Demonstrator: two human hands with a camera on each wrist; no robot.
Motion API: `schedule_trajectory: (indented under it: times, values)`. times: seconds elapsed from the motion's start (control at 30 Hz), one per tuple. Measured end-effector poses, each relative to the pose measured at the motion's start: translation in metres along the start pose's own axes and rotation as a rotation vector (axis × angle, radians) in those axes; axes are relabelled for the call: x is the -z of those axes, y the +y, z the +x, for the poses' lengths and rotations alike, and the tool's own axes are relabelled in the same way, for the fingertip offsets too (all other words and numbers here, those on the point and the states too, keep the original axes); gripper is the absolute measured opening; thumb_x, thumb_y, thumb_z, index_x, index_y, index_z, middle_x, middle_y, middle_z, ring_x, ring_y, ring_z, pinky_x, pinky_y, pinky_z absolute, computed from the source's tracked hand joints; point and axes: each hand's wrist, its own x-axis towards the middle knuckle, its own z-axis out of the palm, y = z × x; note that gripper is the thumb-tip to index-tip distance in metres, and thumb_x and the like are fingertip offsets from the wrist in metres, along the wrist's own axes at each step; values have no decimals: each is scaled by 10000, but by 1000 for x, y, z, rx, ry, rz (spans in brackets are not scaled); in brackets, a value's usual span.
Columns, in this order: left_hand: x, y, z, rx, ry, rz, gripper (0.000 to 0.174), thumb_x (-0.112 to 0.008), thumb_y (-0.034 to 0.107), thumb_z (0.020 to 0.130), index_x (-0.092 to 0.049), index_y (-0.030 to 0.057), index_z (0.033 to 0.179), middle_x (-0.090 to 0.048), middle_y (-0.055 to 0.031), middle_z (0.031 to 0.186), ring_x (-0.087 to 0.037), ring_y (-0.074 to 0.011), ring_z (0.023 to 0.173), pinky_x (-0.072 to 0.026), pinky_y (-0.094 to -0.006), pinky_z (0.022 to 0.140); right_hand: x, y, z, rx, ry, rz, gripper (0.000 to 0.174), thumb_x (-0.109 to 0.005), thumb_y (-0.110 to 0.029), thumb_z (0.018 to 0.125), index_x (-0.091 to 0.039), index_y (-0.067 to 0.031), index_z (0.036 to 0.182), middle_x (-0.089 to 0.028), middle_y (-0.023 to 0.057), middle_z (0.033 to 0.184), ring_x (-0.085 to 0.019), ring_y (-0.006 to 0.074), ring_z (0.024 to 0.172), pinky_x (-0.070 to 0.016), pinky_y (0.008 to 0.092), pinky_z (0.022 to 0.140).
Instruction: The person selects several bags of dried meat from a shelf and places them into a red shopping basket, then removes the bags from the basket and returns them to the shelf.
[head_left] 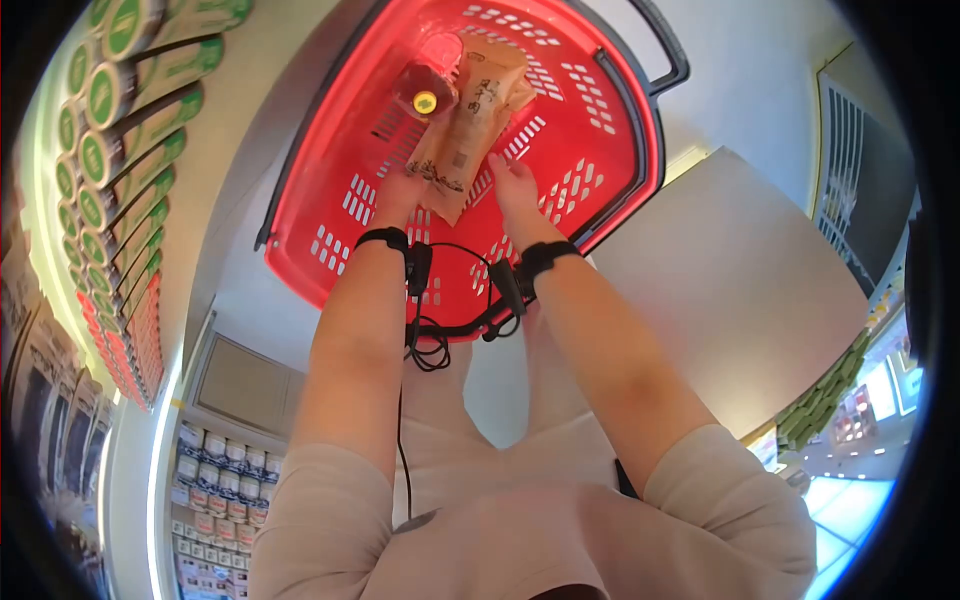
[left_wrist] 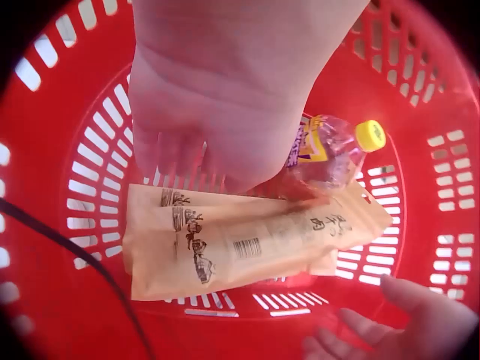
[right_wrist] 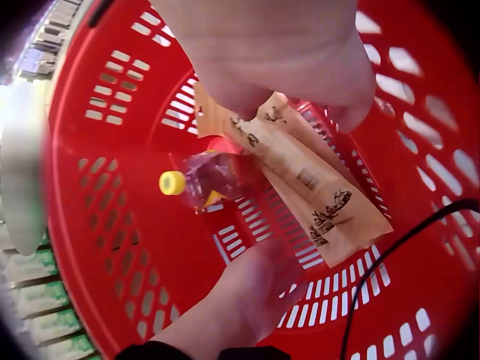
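Note:
Inside a red basket (head_left: 330,215) lie brown paper packages (head_left: 470,130) with dark print and a barcode, overlapping each other. A bottle (left_wrist: 326,154) with a yellow cap lies beside them. My left hand (head_left: 402,195) is at the packages' near left side, its fingers relaxed; contact with them is unclear. On the other side, my right hand (head_left: 515,185) stands apart from the packages with its thumb and fingers spread, as the left wrist view shows of the right hand (left_wrist: 420,322). The left hand (right_wrist: 251,292) appears blurred in the right wrist view. Neither hand holds anything.
The basket's black handle (head_left: 680,75) stands out at the upper right. Rows of green-topped goods (head_left: 100,160) line the left. Shelves of jars (head_left: 225,480) are at the lower left, and a pale panel (head_left: 740,290) is at the right. A black cable (head_left: 401,430) hangs from the wrists.

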Motion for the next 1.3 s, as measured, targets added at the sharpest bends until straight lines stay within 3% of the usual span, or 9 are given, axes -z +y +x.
schedule_trajectory:
  times: [0.17, 0.23, 0.47, 0.57, 0.73, 0.97, 1.17, 1.23, 1.3]
  values:
    - [-13, -11, 54, -191, -19, 25, 550, -606, 338, 780, -519, -30, 1179, -574, -272, 1143, -544, -402, 1087, -440, -441, 913, -54, 10, 60, 189, 72, 148, 734, -706, -445, 751, -467, 20, 1267, -533, 195, 1180, -549, 271, 1061, -434, 344, 906]
    - [-18, -12, 61, -197, -35, -4, 573, -622, 344, 773, -512, -31, 1192, -574, -270, 1147, -545, -398, 1092, -440, -433, 915, -66, 7, 64, 357, 265, -118, 765, -726, -460, 721, -479, 29, 1255, -519, 209, 1190, -544, 292, 1074, -444, 354, 896]
    - [-40, -29, 75, -302, -109, -74, 668, -630, 405, 803, -444, -29, 1275, -537, -263, 1204, -535, -363, 1130, -439, -400, 906, -78, 5, 114, 446, 229, 89, 630, -744, -416, 717, -574, 36, 1122, -565, 178, 1113, -578, 270, 996, -470, 347, 839]
    - [-63, -47, 90, -341, 11, -122, 643, -647, 381, 798, -466, -33, 1256, -528, -268, 1212, -529, -355, 1138, -433, -402, 917, -72, 10, 126, 440, -7, 131, 706, -709, -496, 696, -581, 27, 1154, -316, 251, 1351, -353, 375, 1251, -331, 407, 1025]
    - [-47, -21, 75, -265, 50, -73, 679, -636, 420, 788, -465, -38, 1260, -507, -273, 1230, -487, -370, 1170, -401, -406, 961, -61, 4, 120, 373, -102, 219, 542, -725, -355, 738, -615, 51, 1079, -604, 201, 1080, -585, 263, 1003, -446, 337, 861]
    - [-43, -28, 90, -220, -102, -287, 717, -543, 549, 828, -475, -12, 1269, -549, -246, 1202, -545, -356, 1105, -428, -403, 924, -50, -6, 98, 222, -117, 282, 447, -715, -280, 784, -617, 63, 1054, -644, 117, 984, -604, 195, 863, -476, 319, 764]
    - [-12, 9, 48, -102, -283, -395, 665, -542, 564, 843, -583, -30, 1138, -652, -178, 1008, -635, -241, 918, -488, -334, 770, -33, -9, 67, 289, 24, 54, 505, -678, -380, 779, -651, 103, 926, -671, 210, 861, -650, 307, 823, -485, 380, 760]
    - [2, 28, 22, -133, -269, -392, 658, -532, 558, 856, -593, -38, 1128, -660, -170, 985, -631, -228, 918, -482, -324, 785, -25, -27, 25, 286, 214, -526, 548, -626, -446, 795, -658, 93, 882, -646, 277, 838, -635, 391, 845, -485, 425, 782]
    - [6, 30, 13, -166, -247, -389, 651, -521, 551, 869, -602, -46, 1118, -668, -162, 962, -627, -215, 919, -475, -314, 800, -19, -28, 1, 288, 225, -516, 555, -606, -464, 800, -661, 82, 886, -634, 295, 850, -622, 412, 866, -481, 439, 797]
